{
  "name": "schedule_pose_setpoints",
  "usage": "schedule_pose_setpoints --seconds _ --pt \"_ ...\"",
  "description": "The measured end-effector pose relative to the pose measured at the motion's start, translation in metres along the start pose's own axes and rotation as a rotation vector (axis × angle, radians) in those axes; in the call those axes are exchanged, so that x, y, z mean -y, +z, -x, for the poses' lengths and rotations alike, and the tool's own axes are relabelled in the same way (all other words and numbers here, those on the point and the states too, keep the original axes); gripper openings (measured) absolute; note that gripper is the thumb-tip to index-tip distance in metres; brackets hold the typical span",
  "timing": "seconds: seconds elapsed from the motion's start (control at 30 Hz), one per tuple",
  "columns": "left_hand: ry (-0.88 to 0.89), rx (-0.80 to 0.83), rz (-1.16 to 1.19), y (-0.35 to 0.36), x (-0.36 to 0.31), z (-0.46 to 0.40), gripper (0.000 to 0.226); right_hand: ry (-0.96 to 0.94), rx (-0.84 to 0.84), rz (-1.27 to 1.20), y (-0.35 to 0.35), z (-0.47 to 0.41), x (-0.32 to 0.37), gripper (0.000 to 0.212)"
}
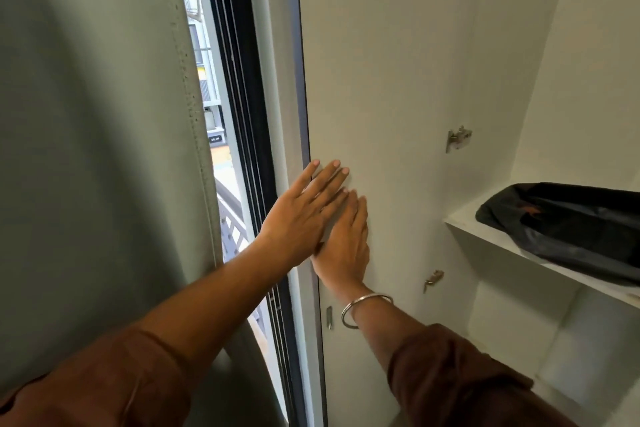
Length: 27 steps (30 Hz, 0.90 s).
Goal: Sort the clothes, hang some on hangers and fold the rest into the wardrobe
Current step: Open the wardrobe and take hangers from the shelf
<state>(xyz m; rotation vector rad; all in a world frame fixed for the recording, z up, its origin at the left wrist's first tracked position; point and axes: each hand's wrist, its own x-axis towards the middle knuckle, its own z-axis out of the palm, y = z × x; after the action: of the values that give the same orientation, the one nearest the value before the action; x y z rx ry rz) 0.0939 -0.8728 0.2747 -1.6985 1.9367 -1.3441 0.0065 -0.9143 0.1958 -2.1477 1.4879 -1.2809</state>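
The white wardrobe door (pixel 381 80) stands swung open on the left of the wardrobe. My left hand (pixel 301 211) lies flat on the door's inner face near its outer edge, fingers straight. My right hand (pixel 346 243), with a metal bangle on the wrist, is flat on the same panel just below, partly under the left fingers. A folded dark garment (pixel 568 229) lies on the white shelf (pixel 485 236) inside the wardrobe at the right. Both hands hold nothing.
A grey-green curtain (pixel 97 149) hangs at the left beside a dark-framed window (pixel 249 114). Two metal hinges (pixel 459 139) sit on the door's inner side. Below the shelf is a white compartment (pixel 554 340).
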Motion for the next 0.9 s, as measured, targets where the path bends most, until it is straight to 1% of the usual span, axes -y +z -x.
schedule_pose_setpoints --seconds 0.1,0.2,0.33,0.37,0.43,0.5,0.53,0.6,0.67,0.7,0.77,0.9 --pt "0.016 0.002 0.019 0.009 0.007 0.000 0.087 0.004 -0.002 0.031 0.014 -0.006 0.003 0.109" --pt "0.032 -0.025 0.076 0.015 0.008 -0.001 0.085 0.005 -0.043 0.082 0.019 -0.009 0.005 0.108" --pt "0.002 -0.016 0.107 0.011 -0.001 -0.004 0.081 -0.048 -0.061 0.058 0.015 -0.008 -0.002 0.110" --pt "-0.010 -0.007 0.114 0.008 -0.005 -0.006 0.080 -0.071 -0.047 0.040 0.013 -0.009 -0.007 0.110" --pt "-0.048 0.004 0.172 0.000 -0.017 -0.014 0.074 -0.114 0.036 -0.027 0.005 -0.012 -0.021 0.110" --pt "-0.061 0.027 0.277 -0.010 -0.038 -0.030 0.066 -0.109 0.126 -0.075 -0.008 -0.015 -0.050 0.108" --pt "-0.048 0.037 0.337 -0.014 -0.054 -0.041 0.064 -0.091 0.140 -0.065 -0.017 -0.016 -0.070 0.103" --pt "-0.009 0.043 0.487 -0.023 -0.091 -0.064 0.063 -0.050 0.120 0.011 -0.042 -0.017 -0.118 0.085" --pt "0.046 0.013 0.647 -0.039 -0.137 -0.097 0.063 0.065 0.118 0.109 -0.083 -0.016 -0.170 0.069" --pt "0.079 0.007 0.714 -0.052 -0.165 -0.115 0.063 0.125 0.118 0.156 -0.110 -0.013 -0.199 0.066" --pt "0.157 0.032 0.851 -0.087 -0.218 -0.149 0.059 0.249 0.089 0.193 -0.174 -0.003 -0.252 0.071" --pt "0.338 0.006 1.164 -0.168 -0.339 -0.212 0.056 0.498 -0.044 0.307 -0.318 0.037 -0.362 0.076"
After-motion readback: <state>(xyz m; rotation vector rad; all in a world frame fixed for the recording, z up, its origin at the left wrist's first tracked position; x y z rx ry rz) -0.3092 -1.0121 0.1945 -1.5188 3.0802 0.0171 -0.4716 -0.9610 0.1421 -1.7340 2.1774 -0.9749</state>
